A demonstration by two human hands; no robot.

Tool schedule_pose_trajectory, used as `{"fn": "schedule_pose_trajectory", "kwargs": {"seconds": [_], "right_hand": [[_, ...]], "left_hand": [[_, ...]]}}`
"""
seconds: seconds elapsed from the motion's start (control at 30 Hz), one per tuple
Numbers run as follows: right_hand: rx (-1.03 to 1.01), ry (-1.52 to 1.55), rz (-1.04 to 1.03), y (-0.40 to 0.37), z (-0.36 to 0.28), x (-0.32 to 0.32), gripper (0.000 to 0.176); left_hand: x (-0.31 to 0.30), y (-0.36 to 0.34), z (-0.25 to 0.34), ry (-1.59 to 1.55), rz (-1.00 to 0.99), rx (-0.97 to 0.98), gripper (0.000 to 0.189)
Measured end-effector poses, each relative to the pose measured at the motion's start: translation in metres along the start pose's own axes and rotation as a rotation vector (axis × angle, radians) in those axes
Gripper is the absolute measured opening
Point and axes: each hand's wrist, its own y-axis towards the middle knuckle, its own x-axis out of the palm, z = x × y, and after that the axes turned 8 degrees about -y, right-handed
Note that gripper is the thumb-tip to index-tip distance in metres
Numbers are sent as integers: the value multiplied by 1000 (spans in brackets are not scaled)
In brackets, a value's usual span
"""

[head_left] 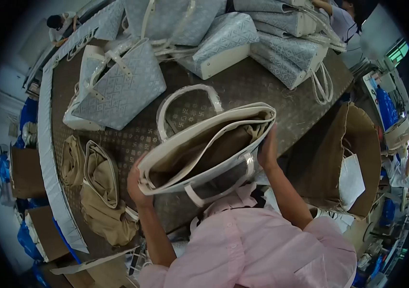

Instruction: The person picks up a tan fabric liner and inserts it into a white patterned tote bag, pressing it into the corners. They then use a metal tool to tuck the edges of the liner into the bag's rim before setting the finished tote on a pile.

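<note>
Between my two hands is a white-trimmed tote bag (185, 181), its mouth facing up toward me. Inside, a tan lining and a divider with a pale edge show. My left hand (138, 185) is closed around the bag's left end, fingers partly hidden behind it. My right hand (268, 148) grips the opposite end near the top corner. One plastic-wrapped handle stands up at the far side, and the other hangs over the near side. To the left of my left hand lie tan fabric linings (102, 175), one with a pale rim.
Patterned grey-blue tote bags (122, 86) stand and lie piled along the table's far side (300, 113). At the right is an open cardboard box (324, 158) with a white piece (352, 182) inside. Other people (343, 21) are in the background.
</note>
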Motion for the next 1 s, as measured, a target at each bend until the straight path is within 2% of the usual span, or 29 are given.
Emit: {"fn": "schedule_pose_trajectory", "kwargs": {"seconds": [0.07, 0.13, 0.2, 0.23, 0.3, 0.33, 0.37, 0.4, 0.43, 0.47, 0.53, 0.57, 0.6, 0.63, 0.67, 0.73, 0.8, 0.83, 0.9, 0.93, 1.0], "right_hand": [[87, 7, -87, 39, -8, 28, 65], [173, -32, -183, 97, 11, 39, 64], [266, -97, -268, 98, -19, 105, 62], [220, -243, -423, 110, -17, 122, 61], [56, -478, -684, 130, -10, 148, 53], [60, -470, -705, 127, -12, 159, 53], [30, -643, -722, 128, -17, 169, 52], [5, -817, -730, 124, -23, 176, 51], [36, -805, -760, 122, -25, 181, 49], [40, -805, -768, 117, -27, 185, 49], [-214, -934, -636, 99, -30, 194, 52], [-133, -817, -580, 86, -31, 201, 55], [-132, -822, -578, 80, -30, 203, 55], [-365, -988, -526, 75, -28, 205, 56], [-600, -1147, -460, 70, -27, 207, 57], [-518, -1168, -467, 62, -30, 215, 59], [-591, -1216, -344, 55, -23, 219, 50], [-584, -1228, -328, 51, -22, 221, 50], [-609, -1303, -192, 44, -23, 228, 41], [-607, -1316, -179, 39, -25, 231, 41], [-785, -1582, -57, 27, -30, 237, 36]], "left_hand": [[2, -34, -17, 153, 42, 152, 59], [47, -78, -29, 331, 207, 214, 57], [70, -104, -25, 718, 62, 20, 55], [78, -106, -18, 721, 89, 25, 55], [94, -99, 0, 982, -151, -105, 58], [99, -91, 13, 1048, -99, -169, 49], [98, -82, 22, 1052, -83, -162, 49], [96, -75, 30, 1084, -93, -228, 39], [93, -69, 36, 1114, -106, -294, 31], [91, -66, 40, 1113, -98, -297, 31], [84, -58, 51, 1319, -224, -545, 25], [78, -50, 62, 1316, -224, -551, 25], [70, -39, 75, 1376, -437, -579, 24], [65, -26, 87, 1429, -656, -599, 25], [66, -10, 101, 1427, -667, -597, 25], [70, 34, 122, 1272, -603, -331, 27], [75, 98, 109, 1135, -278, -51, 30], [68, 134, 88, 1032, -240, 120, 31], [58, 196, 49, 937, -320, 244, 33], [60, 212, 35, 925, -332, 241, 33], [63, 231, 11, 604, -476, -128, 34]]}}
